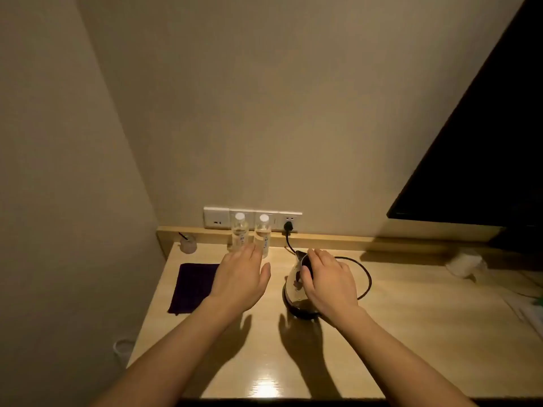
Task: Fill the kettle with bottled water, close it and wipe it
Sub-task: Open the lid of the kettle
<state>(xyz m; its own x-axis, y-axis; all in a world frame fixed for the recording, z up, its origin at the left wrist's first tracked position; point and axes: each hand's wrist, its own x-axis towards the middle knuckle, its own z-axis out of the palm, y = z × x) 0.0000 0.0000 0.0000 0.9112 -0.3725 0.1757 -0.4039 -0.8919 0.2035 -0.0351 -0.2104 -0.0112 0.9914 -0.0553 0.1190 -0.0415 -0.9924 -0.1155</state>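
A steel kettle [293,284] with a black lid and base stands on the wooden desk [396,333]. My right hand [329,282] rests on top of it, fingers curled over the lid. Two clear water bottles [240,235] [263,233] with white caps stand upright against the back ledge. My left hand [242,279] hovers flat with fingers apart just in front of them, holding nothing. A dark purple cloth [192,286] lies flat to the left of that hand.
The kettle's black cord [365,277] loops behind it to a wall socket [289,223]. A small jar [188,243] sits at the back left corner. A dark TV screen [484,142] hangs at the right, with crumpled white material [464,264] below it.
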